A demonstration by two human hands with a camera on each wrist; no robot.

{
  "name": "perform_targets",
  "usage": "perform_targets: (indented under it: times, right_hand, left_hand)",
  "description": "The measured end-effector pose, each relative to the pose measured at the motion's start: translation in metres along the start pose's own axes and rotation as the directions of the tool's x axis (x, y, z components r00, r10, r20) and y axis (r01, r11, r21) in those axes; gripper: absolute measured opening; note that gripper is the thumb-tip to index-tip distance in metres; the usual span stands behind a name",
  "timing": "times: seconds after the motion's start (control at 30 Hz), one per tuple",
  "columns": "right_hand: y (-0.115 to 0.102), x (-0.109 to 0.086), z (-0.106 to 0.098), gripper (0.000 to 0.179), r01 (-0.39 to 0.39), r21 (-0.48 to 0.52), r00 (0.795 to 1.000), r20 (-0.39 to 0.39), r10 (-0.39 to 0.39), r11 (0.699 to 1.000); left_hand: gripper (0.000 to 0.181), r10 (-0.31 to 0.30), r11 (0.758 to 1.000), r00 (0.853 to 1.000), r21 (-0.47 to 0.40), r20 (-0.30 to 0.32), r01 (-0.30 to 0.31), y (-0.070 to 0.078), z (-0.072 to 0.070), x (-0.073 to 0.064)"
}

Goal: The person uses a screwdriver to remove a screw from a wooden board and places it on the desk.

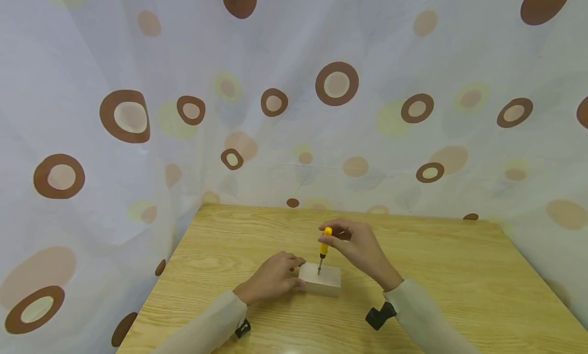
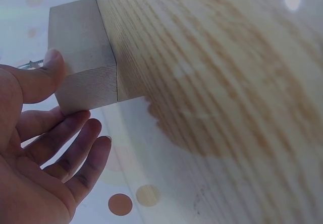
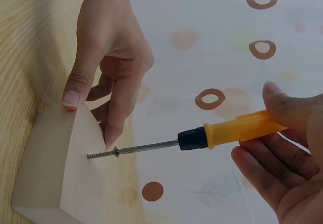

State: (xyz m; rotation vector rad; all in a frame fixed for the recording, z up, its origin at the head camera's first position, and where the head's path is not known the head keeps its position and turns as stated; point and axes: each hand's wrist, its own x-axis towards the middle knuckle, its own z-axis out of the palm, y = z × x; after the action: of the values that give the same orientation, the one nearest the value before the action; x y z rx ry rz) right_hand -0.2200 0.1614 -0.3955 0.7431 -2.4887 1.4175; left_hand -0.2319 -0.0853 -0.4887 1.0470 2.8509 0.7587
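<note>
A pale wooden block (image 1: 328, 280) lies on the table, and my left hand (image 1: 273, 277) grips its left end. In the left wrist view the thumb (image 2: 53, 65) presses one face while a finger bears on the opposite side; the other fingers are loosely bent. My right hand (image 1: 358, 244) holds a screwdriver (image 1: 324, 249) with a yellow handle and black collar, pinched between thumb and fingers. In the right wrist view the screwdriver's metal shaft meets the head of a screw (image 3: 103, 154). That screw stands upright from the block's top face, most of its thread showing.
The wood-grain table (image 1: 441, 272) extends around both hands. A white curtain (image 1: 294, 129) with brown and yellow circles hangs behind the table and along its sides. A black wrist camera (image 1: 380, 315) sits at the right sleeve, another (image 1: 242, 328) at the left.
</note>
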Motion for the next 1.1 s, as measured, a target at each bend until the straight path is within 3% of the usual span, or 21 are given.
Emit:
perform_targets:
  times: [0.13, 0.33, 0.5, 0.63, 0.83, 0.97, 1.1]
  right_hand:
    - [0.0011, 0.0006, -0.0013, 0.017, 0.039, 0.008, 0.999, -0.011, -0.039, 0.999]
    - [0.0019, 0.0052, -0.0069, 0.011, 0.082, 0.042, 0.992, 0.094, -0.086, 0.996]
    - [0.0008, 0.0019, -0.0007, 0.018, 0.024, 0.017, 0.999, 0.021, -0.025, 1.0]
    - [0.0015, 0.0012, 0.0019, 0.019, 0.047, -0.051, 0.997, -0.052, -0.049, 0.998]
    - [0.0, 0.0045, -0.0047, 0.017, 0.102, -0.055, 0.994, 0.031, -0.1, 0.993]
    - [0.0003, 0.0049, -0.0029, 0.014, 0.056, -0.022, 0.997, 0.045, -0.055, 0.998]
    - [0.001, 0.0034, 0.0016, 0.022, -0.011, -0.018, 1.0, -0.02, 0.011, 1.0]
  left_hand:
    - [0.055, -0.003, 1.0, 1.0, -0.011, 0.006, 0.003, -0.0007, 0.0009, 0.0004]
    - [0.056, -0.007, 1.0, 1.0, -0.011, 0.005, 0.007, -0.001, -0.0002, 0.0005]
    - [0.055, -0.001, 1.0, 1.0, -0.008, 0.008, 0.001, -0.0006, -0.0002, 0.0007]
    - [0.056, 0.0, 1.0, 1.0, -0.003, 0.008, 0.0, -0.0001, -0.0003, 0.0009]
    - [0.057, -0.023, 1.0, 1.0, 0.001, 0.014, 0.023, -0.0002, -0.001, 0.0013]
    - [0.056, -0.029, 1.0, 0.999, 0.0, 0.019, 0.029, -0.0002, -0.0008, 0.0013]
    - [0.055, -0.033, 0.999, 0.999, -0.001, 0.02, 0.033, -0.0002, -0.0002, 0.0011]
